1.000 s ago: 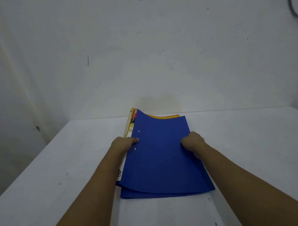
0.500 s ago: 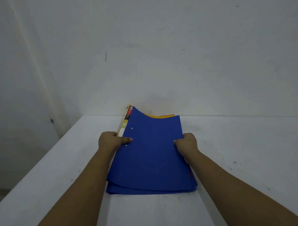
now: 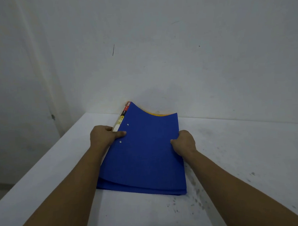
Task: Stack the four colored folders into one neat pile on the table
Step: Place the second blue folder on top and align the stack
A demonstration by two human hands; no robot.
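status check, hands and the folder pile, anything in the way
Left hand and right hand grip the pile's sides. Blue folder on top, yellow folder peeking out behind, far end curling up. White table nothing blocking.

1. Both our bare forearms reach forward and converge.
2. Our left hand [image 3: 103, 136] sits knuckles up, thumb stretched out flat to the right, fingers curled over and gripping.
3. Our right hand [image 3: 183, 143] is curled in a loose fist, knuckles up, fingers tucked under and clamped.
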